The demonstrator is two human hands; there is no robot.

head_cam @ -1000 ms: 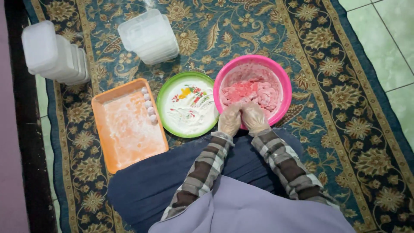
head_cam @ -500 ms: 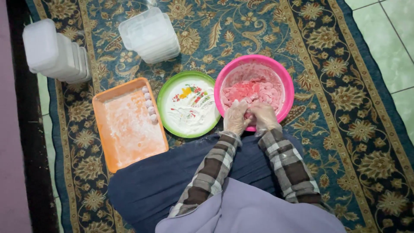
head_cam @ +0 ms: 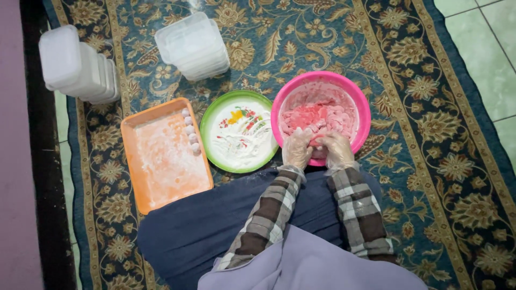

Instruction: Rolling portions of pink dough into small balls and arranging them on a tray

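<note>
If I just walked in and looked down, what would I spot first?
Probably the bright pink bowl of pink dough in the middle of the patterned carpet, with the left hand and right hand in clear gloves working at its near edge. Beside it sit a green plate dusted white and an orange tray with a row of small balls along its right side.

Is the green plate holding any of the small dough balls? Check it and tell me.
No: the green plate shows only white flour and a printed pattern, while the small dough balls line the orange tray.
</note>
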